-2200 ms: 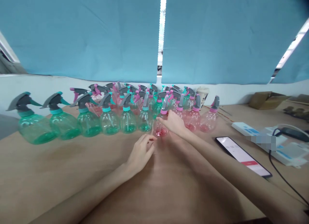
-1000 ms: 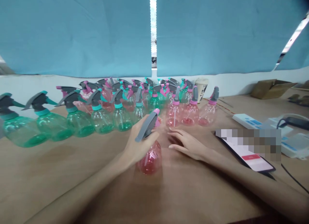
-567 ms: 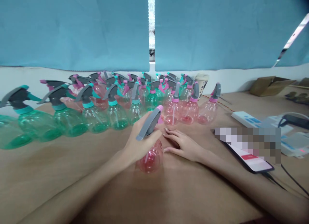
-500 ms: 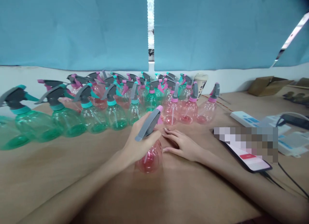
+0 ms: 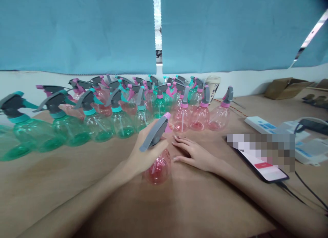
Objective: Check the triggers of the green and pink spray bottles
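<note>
My left hand (image 5: 145, 151) is wrapped round the neck of a pink spray bottle (image 5: 157, 169), which stands upright on the brown table. Its grey and pink trigger head rises above my fingers, nozzle pointing away to the right; the collar is hidden by my hand. Just right of this bottle, my right hand (image 5: 196, 154) lies palm down on the table with fingers spread, holding nothing. Beyond both hands stand a front row of green spray bottles (image 5: 123, 123) on the left and pink spray bottles (image 5: 200, 116) on the right.
More spray bottles crowd behind the front row, beside a paper cup (image 5: 212, 87). To the right lie a phone (image 5: 256, 159) with a cable, a white power strip (image 5: 261, 125) with plugs, and a cardboard box (image 5: 284, 89). A blue curtain (image 5: 77, 33) hangs at the back.
The held bottle's trigger head has shifted slightly to the left with my left hand. My right hand stays flat in nearly the same spot.
</note>
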`<state>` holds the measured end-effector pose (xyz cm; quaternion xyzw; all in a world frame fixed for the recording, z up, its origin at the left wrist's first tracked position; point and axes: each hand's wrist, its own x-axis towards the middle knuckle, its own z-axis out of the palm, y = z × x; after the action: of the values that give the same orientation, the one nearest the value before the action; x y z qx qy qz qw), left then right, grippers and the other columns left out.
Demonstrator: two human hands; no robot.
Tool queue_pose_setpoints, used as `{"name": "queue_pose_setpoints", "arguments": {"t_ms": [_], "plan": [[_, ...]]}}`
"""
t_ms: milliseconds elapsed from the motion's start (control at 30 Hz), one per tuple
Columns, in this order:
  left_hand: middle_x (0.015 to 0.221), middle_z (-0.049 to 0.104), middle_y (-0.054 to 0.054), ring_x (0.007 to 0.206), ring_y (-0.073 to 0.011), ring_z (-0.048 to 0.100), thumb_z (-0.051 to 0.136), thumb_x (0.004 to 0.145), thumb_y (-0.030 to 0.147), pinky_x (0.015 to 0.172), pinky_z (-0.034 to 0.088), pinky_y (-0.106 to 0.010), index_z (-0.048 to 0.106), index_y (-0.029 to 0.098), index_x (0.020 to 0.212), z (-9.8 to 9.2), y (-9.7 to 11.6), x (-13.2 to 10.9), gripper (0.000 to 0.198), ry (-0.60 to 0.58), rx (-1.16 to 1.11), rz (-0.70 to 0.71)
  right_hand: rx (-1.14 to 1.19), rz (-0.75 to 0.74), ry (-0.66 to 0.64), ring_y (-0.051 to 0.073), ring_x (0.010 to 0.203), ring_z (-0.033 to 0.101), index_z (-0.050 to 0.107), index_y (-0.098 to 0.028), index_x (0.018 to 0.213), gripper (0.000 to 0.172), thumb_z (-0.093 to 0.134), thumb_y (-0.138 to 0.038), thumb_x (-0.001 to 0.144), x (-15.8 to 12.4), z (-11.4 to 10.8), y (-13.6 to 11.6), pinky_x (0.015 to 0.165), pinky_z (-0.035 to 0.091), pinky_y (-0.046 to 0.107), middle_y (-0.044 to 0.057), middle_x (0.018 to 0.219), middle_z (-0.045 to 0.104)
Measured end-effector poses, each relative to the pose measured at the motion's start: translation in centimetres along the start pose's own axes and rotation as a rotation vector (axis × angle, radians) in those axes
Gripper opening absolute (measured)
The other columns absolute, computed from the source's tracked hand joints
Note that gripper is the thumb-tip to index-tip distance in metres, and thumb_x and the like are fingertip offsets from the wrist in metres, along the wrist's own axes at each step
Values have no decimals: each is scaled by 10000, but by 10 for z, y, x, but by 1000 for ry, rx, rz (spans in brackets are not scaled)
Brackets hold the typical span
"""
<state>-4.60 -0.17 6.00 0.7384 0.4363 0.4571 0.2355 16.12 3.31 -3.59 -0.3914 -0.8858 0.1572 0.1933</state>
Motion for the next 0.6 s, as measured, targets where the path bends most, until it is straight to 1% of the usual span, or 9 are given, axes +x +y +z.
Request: {"name": "queue_pose_setpoints", "arguments": {"t_ms": [100,200,367,500,600], "plan": [[625,415,48,547,-122,434,442,660,162,507,312,-260,388,227,696,-1,0,2,92,-51,-40,2,-10,-3,-5,280,1393,300,459,-182,1384,689,453,-632,863,0,0,0,1132,271,500,111,1498,337],[626,364,53,537,-114,385,438,662,162,508,277,-261,333,228,688,-1,0,2,126,-53,-66,12,-21,3,-37,270,1404,270,448,-178,1391,688,438,-629,872,-1,0,1,1142,258,482,93,1518,283],[626,318,59,526,-103,310,438,660,131,508,260,-264,313,222,670,-1,0,1,155,-39,-48,59,-3,6,-50,264,1410,248,411,-210,1414,682,440,-625,874,-2,-2,3,1148,245,483,66,1521,267],[617,286,64,525,-101,259,452,656,108,496,239,-266,326,214,642,-2,-1,1,165,-11,-12,102,12,6,-45,275,1408,249,418,-208,1409,684,446,-627,870,-2,-2,2,1141,248,505,77,1511,291],[628,346,62,531,-101,284,463,664,99,500,265,-260,383,209,655,-2,0,1,137,-16,-26,98,8,5,-52,276,1409,249,410,-203,1414,687,443,-625,872,-2,-2,2,1142,242,511,85,1509,297]]}}
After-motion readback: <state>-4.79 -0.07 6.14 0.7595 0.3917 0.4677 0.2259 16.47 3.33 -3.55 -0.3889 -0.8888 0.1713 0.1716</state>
